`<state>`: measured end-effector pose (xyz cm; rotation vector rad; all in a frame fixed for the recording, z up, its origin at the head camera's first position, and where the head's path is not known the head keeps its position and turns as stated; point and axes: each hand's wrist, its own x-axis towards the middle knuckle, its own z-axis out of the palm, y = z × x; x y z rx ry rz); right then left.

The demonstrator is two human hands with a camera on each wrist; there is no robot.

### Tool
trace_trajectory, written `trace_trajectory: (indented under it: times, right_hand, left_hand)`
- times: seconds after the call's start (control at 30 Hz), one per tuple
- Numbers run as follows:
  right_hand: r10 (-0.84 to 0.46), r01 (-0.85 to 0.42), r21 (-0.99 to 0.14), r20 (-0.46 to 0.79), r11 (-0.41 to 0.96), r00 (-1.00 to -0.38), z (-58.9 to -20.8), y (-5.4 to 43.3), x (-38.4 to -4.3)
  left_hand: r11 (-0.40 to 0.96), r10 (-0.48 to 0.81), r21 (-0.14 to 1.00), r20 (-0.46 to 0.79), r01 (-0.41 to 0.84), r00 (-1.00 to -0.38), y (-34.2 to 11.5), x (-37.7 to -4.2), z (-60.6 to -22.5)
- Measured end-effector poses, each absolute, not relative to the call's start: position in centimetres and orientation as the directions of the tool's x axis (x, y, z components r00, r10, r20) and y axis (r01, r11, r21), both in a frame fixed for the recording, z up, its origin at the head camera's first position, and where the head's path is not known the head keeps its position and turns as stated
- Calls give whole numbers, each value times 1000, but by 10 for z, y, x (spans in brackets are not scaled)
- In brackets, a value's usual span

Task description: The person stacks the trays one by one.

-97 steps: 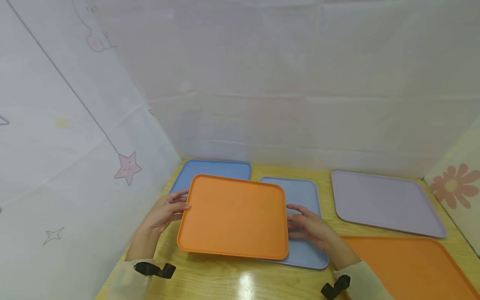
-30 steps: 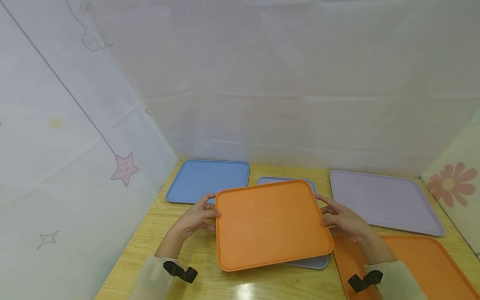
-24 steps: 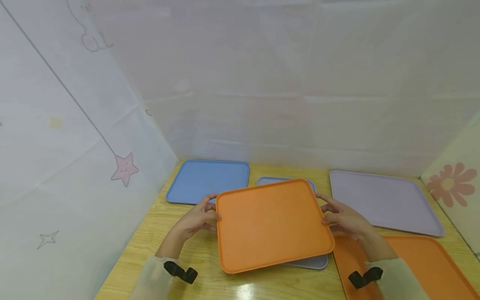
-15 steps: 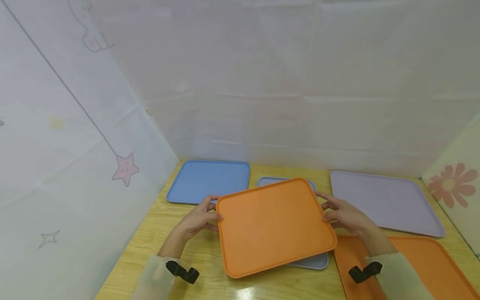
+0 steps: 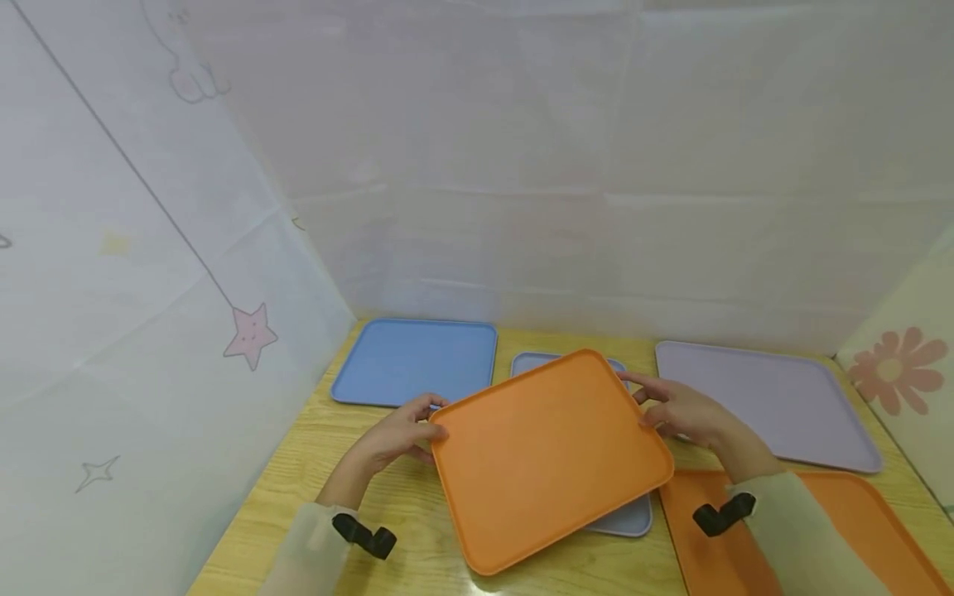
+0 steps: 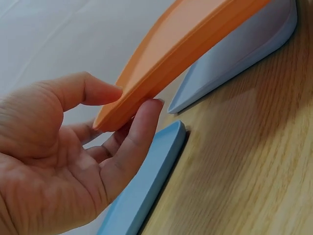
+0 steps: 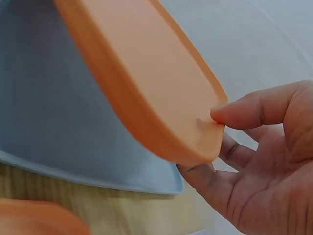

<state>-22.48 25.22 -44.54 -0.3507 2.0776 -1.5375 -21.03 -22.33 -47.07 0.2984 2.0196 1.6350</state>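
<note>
An orange rectangular tray (image 5: pixel 551 459) with a low rim is held up over the wooden table, tilted and turned at an angle. My left hand (image 5: pixel 398 434) pinches its left edge near the far-left corner, thumb over the rim and fingers beneath, as the left wrist view shows on the orange tray (image 6: pixel 161 54). On the opposite short side, my right hand (image 5: pixel 686 414) grips the rim the same way; in the right wrist view the thumb (image 7: pixel 244 112) presses on top. Below the raised tray lies a light blue-grey tray (image 5: pixel 629 520), mostly hidden by it.
A blue tray (image 5: pixel 421 360) lies at the back left of the table (image 5: pixel 358 563). To the back right is a pale purple tray (image 5: pixel 768 401), and a second orange tray (image 5: pixel 857 513) lies in front of it under my right forearm. White sheets (image 5: pixel 477 165) enclose the table.
The orange tray has moved right from over the blue tray. It has since turned further anticlockwise, its near-left corner coming closer to me. Both hands have kept their hold.
</note>
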Motion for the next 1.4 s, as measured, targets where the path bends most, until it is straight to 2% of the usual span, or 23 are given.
trace_trajectory:
  times: [0.33,0.63,0.77,0.97,1.1,1.4]
  right_hand:
    - [-519,76,-928,-270,364,-811,-436,252,-227]
    - [-499,87,-913,-295,399,-815,-433,250,-228]
    - [-486,92,-905,-306,415,-819,-431,251,-230]
    - [-491,70,-895,-306,441,-816,-428,254,-238]
    - [-492,70,-890,-313,450,-813,-426,258,-245]
    - [-496,64,-879,-325,473,-805,-422,268,-257]
  left_hand:
    - [387,564,918,-307,-83,-767,-212,-208,-460]
    - [523,557,852,-366,-27,-745,-195,-220,-452]
    - [569,563,822,-417,-30,-714,-187,-229,-443]
    - [610,579,792,-458,-14,-674,-170,-245,-431]
    - [632,580,775,-464,11,-670,-160,-255,-429]
    - [610,592,792,-475,-22,-651,-148,-266,-433]
